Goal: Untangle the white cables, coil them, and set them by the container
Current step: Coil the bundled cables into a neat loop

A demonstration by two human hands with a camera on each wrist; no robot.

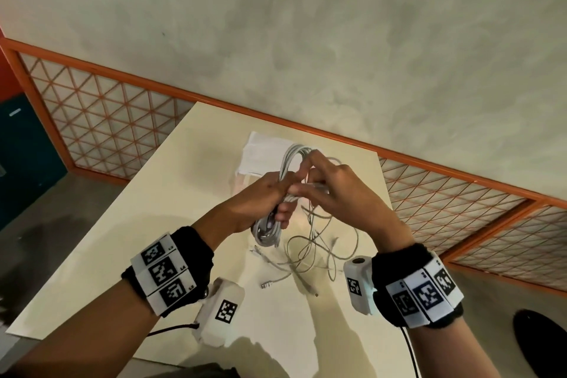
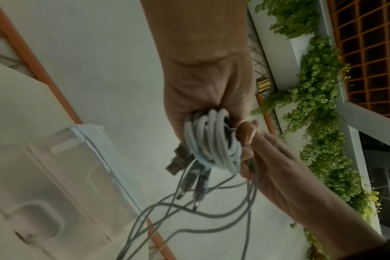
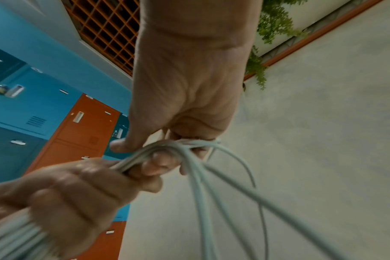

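Note:
My left hand [image 1: 270, 193] grips a coil of white cable [image 1: 287, 163] above the middle of the cream table [image 1: 153, 224]; the coil's loops stick out above and below the fist [image 2: 211, 140]. Several plug ends [image 2: 178, 161] hang under the fist. My right hand [image 1: 316, 184] pinches cable strands [image 3: 167, 147] right beside the left fingers. Loose white cable [image 1: 313, 248] trails from both hands in a tangle on the table. The clear plastic container [image 1: 264, 153] stands just behind the hands, partly hidden by them.
An orange-framed lattice railing [image 1: 101, 120] runs behind the table, with a grey wall above it. A dark round object [image 1: 543, 344] lies on the floor at the right. Blue and orange lockers [image 3: 44, 109] stand to the left.

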